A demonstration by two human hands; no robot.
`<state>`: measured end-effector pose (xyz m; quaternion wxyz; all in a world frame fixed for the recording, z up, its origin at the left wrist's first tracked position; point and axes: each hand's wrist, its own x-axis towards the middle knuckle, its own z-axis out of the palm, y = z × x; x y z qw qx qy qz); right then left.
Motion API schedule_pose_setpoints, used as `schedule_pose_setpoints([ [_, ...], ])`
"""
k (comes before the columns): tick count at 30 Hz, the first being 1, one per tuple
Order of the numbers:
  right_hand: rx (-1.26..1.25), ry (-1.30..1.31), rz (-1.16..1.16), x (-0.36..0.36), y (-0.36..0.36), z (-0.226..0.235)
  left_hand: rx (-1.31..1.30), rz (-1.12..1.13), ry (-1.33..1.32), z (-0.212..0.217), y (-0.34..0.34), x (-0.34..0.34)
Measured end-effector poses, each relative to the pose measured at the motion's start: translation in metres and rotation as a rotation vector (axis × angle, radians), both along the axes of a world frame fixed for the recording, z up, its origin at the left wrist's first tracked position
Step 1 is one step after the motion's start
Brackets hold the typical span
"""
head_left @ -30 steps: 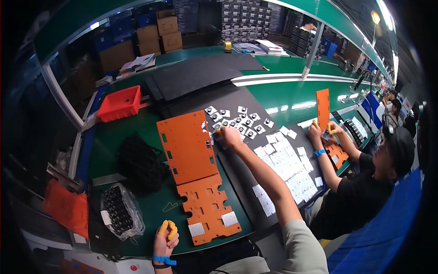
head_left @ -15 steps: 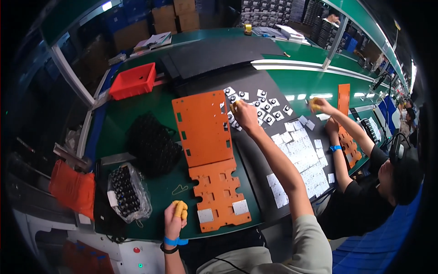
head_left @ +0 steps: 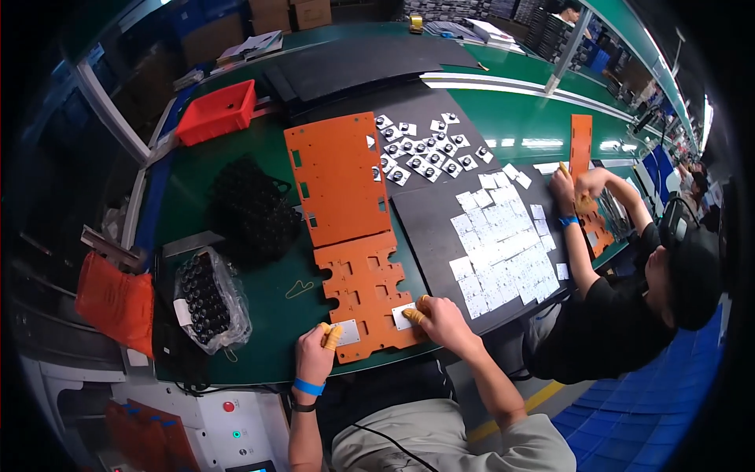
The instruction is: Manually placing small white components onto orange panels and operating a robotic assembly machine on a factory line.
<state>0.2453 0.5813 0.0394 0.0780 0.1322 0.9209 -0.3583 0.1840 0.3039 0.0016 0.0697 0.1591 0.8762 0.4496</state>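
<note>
A hinged orange fixture [head_left: 338, 181] lies opened out on the green bench, its upper panel flat and its lower panel full of cutouts. Two white circuit boards sit in the lower panel: the left board [head_left: 347, 331] and the right board [head_left: 403, 317]. My left hand [head_left: 314, 358], fingers curled, has its yellow-covered fingertips at the outer edge of the left board. At the right board, my right hand [head_left: 444, 324] closes thumb and forefinger around its outer edge; both wear yellow finger covers. Whether either board is lifted, I cannot tell.
Several white boards with black lens mounts [head_left: 429, 157] lie on the black mat beside flat white boards [head_left: 507, 248]. Left are a black netted pile [head_left: 252, 208], a bag of black parts [head_left: 208, 303] and a red bin [head_left: 216, 112]. A co-worker [head_left: 629, 330] works at right.
My right hand has come down from the upper panel to the right board. My left hand has moved in to the left board. The co-worker's hands have come together over another orange fixture.
</note>
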Motion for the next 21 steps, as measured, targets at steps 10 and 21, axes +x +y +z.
schedule_pose_setpoints([
  [10, 0.124, 0.611, -0.290, -0.126, 0.095, 0.002, 0.905, 0.038, -0.722, 0.020, 0.005, 0.005],
  [21, 1.019, 0.456, 0.094, -0.225, 0.113, -0.037, 1.013, -0.279, -1.361, 0.044, 0.034, -0.056],
])
